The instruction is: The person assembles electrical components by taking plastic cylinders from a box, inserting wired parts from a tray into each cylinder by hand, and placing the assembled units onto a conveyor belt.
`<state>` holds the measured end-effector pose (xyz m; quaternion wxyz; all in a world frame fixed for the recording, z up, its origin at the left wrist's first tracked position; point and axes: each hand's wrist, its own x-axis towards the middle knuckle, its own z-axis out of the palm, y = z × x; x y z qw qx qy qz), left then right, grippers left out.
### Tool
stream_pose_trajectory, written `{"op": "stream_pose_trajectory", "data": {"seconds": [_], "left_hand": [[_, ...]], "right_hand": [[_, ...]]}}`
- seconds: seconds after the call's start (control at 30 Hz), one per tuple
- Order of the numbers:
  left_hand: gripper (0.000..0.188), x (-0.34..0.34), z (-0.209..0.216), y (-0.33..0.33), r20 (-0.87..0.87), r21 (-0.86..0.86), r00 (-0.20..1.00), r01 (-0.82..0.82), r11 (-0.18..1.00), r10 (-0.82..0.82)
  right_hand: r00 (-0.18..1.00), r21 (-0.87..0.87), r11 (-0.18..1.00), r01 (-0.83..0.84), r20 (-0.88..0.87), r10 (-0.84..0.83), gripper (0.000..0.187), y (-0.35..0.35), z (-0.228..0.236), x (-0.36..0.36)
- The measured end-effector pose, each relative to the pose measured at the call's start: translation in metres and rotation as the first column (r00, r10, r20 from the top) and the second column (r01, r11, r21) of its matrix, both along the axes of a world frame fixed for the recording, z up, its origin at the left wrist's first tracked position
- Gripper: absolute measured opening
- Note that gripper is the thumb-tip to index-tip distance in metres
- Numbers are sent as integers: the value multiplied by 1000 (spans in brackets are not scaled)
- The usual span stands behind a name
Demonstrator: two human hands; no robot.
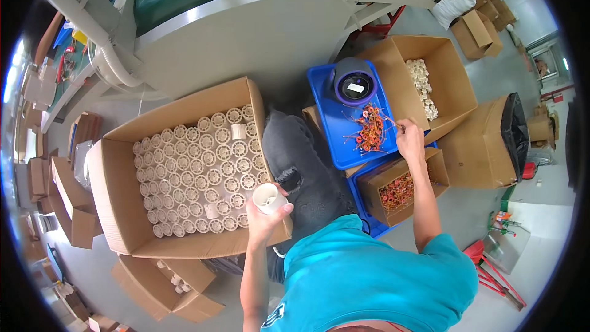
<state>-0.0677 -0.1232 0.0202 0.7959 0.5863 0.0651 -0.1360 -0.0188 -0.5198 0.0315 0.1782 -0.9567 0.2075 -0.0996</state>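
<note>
Left hand point(263, 222) gripping white cup point(268, 198), right hand point(410, 140) pinching wire point(391, 121), grey device point(355, 79) in blue tray point(330, 129), carton point(386, 66) beside

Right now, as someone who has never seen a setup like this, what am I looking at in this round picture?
There is no robot here, just a person's two bare hands. A wide camera worn on the head looks down, so straight edges bend. The left hand holds a white cup-shaped part by a cardboard box of round white pieces. The right hand is at a blue tray; whatever its fingertips pinch is too small to identify. On the tray lie red-orange wired parts and a dark round device with a purple rim.
</note>
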Motion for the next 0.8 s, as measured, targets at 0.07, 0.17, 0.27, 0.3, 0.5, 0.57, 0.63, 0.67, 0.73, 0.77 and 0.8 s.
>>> {"op": "stream_pose_trajectory", "data": {"seconds": [0.07, 0.17, 0.27, 0.3, 0.5, 0.57, 0.63, 0.67, 0.73, 0.77, 0.8], "left_hand": [[41, 5, 16, -5, 8, 145, 990, 141, 979, -144], [44, 23, 38, -23, 394, 410, 868, 128, 903, -302], [42, 40, 77, -48, 564, 692, 700, -111, 713, -438], [42, 44, 81, -49, 555, 706, 706, -119, 699, -440], [46, 48, 81, -21, 460, 850, 658, -133, 509, -596], [46, 39, 86, -18, 500, 839, 639, -191, 509, -584], [53, 29, 90, -15, 440, 828, 671, -45, 559, -597], [53, 27, 94, -13, 418, 822, 676, 3, 569, -607], [52, 25, 92, -12, 432, 789, 732, -23, 614, -528], [52, 25, 88, -13, 445, 750, 776, -50, 660, -447], [51, 33, 80, -14, 556, 735, 725, -200, 648, -407]], "right_hand": [[999, 0, 1000, -25, 39, 25, 25, 15, 18, 4], [940, 235, 943, -236, 301, 160, 17, 64, 48, 6], [868, 517, 698, -496, 313, 385, 19, 105, 63, 2], [837, 575, 611, -544, 325, 440, 21, 120, 72, 2], [790, 815, 222, -535, 388, 475, 20, 157, 76, 14], [767, 729, 305, -614, 457, 451, 19, 161, 72, 18], [759, 720, 295, -628, 482, 438, 20, 165, 67, 22], [752, 716, 284, -637, 498, 432, 20, 167, 66, 23], [740, 716, 258, -649, 515, 433, 21, 169, 64, 25], [745, 676, 333, -658, 520, 418, 22, 167, 65, 27], [752, 634, 406, -658, 523, 402, 23, 164, 65, 28]]}}
